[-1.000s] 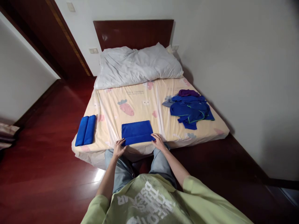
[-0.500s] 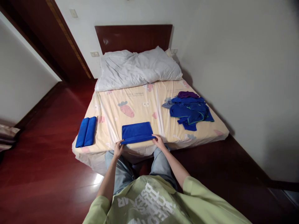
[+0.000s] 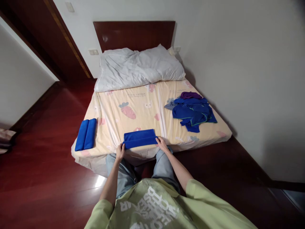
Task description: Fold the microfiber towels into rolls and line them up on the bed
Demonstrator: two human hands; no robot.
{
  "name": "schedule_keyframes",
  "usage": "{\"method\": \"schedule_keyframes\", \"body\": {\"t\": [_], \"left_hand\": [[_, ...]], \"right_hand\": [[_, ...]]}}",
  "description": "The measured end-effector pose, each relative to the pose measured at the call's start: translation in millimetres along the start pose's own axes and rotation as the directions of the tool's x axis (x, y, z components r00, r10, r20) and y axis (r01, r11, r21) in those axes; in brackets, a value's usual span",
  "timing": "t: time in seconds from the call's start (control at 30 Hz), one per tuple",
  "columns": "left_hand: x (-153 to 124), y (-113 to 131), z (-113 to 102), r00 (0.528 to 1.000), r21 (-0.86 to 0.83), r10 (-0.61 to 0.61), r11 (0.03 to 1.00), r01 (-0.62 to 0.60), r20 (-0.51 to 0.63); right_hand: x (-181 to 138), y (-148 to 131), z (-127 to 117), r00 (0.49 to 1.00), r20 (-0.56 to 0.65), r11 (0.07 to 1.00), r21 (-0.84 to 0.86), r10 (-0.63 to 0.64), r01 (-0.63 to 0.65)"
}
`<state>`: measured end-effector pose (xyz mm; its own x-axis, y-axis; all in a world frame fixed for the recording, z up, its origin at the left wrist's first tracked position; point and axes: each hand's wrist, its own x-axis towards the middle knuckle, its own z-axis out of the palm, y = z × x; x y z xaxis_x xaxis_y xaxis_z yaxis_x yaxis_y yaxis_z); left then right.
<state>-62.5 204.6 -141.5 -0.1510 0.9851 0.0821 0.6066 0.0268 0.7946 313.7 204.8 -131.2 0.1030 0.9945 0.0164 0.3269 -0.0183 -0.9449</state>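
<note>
A blue towel (image 3: 140, 140) lies at the front edge of the bed, its near part turned over in a strip on top of the rest. My left hand (image 3: 120, 152) pinches the strip's left end. At the right end, my right hand (image 3: 161, 143) grips the same strip between thumb and fingers. Two folded blue towels (image 3: 85, 134) rest side by side at the bed's front left corner. To the right is a loose heap of blue cloths (image 3: 194, 111) with green edging, a purple cloth (image 3: 190, 95) at its back.
The bed (image 3: 114, 124) has a cream sheet with carrot prints. A white quilt (image 3: 140, 68) is bunched before the dark wooden headboard (image 3: 135, 35). Walls stand behind and to the right. A dark door (image 3: 45, 38) is at the far left, above a reddish floor (image 3: 43, 178).
The strip along the towel's near edge has grown wider, folded farther over, and less of the flat part shows. Both hands keep hold of its ends. The view has shifted slightly.
</note>
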Motion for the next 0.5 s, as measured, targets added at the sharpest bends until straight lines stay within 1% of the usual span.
{"method": "schedule_keyframes", "body": {"t": [0.27, 0.5], "left_hand": [[0.6, 1.9, 1.2, 1.000, -0.002, -0.007, 1.000, 0.007, 0.003], [-2.4, -0.1, 4.3, 0.998, -0.002, -0.036, 0.999, 0.036, -0.053]], "right_hand": [[2.4, -2.6, 6.5, 0.997, -0.066, 1.000, -0.001, 0.029, -0.030], [4.3, -3.9, 6.3, 0.997, -0.077, 0.999, 0.019, 0.030, -0.029]]}}
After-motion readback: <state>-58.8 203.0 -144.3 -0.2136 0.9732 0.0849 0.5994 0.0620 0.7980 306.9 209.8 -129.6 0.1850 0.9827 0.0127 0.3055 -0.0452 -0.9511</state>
